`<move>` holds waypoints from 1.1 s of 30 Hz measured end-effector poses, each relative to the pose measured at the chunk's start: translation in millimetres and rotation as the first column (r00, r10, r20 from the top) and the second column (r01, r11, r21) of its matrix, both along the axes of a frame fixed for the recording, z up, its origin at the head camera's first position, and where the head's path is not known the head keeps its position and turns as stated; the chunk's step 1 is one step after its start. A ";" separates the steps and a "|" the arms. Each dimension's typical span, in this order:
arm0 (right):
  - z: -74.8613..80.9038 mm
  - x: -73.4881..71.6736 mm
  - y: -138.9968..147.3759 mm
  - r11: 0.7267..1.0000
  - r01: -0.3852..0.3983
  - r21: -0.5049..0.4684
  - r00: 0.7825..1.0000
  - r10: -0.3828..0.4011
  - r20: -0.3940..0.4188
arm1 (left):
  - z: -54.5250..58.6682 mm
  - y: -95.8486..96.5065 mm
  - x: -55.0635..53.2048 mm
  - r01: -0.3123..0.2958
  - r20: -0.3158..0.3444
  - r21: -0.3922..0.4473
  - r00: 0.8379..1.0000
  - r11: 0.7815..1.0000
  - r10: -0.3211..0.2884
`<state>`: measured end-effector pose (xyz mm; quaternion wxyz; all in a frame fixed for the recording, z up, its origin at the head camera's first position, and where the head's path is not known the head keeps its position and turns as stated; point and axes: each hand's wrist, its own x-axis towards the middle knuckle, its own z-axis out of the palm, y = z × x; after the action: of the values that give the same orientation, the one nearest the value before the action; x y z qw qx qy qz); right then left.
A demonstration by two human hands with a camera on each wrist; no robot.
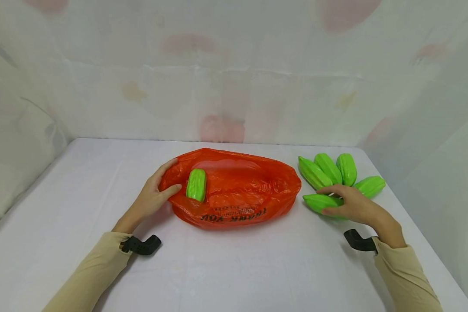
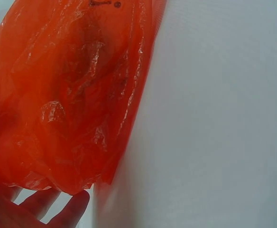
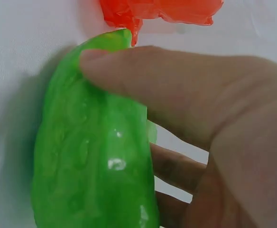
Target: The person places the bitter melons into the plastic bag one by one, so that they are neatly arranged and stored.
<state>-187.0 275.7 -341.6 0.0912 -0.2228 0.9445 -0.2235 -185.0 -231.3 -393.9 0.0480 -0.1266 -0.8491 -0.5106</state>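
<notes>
A red plastic bag (image 1: 234, 216) with dark "THANK YOU" print lies with its mouth spread wide. One bright green ridged gourd (image 1: 196, 185) is inside, toward the bag's left end. My left hand (image 1: 152, 197) holds the bag's left rim, thumb over the inner side and fingers outside; its fingertips touch the red plastic (image 2: 67, 142) in the left wrist view. Over on the right, my right hand (image 1: 352, 203) grips another green gourd (image 1: 320, 202), thumb along the near side. That gourd (image 3: 91, 152) fills much of the right wrist view, its pointed end toward the bag.
Several more green gourds, among them one at the back (image 1: 347, 169) and one at the right (image 1: 370, 186), lie around my right hand on the white table (image 1: 234, 268). A pale patterned cloth (image 1: 257, 86) rises behind the table. Black wrist mounts (image 1: 142, 245) stick out from both sleeves.
</notes>
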 end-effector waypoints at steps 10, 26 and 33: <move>-0.5 0.1 3.3 0.999 -0.026 0.027 0.998 0.025 0.052 | 1.3 0.2 0.4 0.001 0.007 0.002 1.000 1.000 -0.001; 2.5 2.8 0.5 1.000 -0.001 0.001 1.000 0.001 0.031 | -0.6 -0.6 -0.6 -0.001 0.011 -0.001 1.000 1.000 0.001; 3.8 3.1 -2.0 1.000 -0.001 -0.017 1.000 0.001 0.014 | 0.1 -0.1 -0.6 -0.003 0.007 -0.008 1.000 1.000 0.003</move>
<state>-183.9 273.7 -337.7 0.0959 -0.2224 0.9419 -0.2328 -185.7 -231.5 -393.8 0.0454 -0.1236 -0.8515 -0.5076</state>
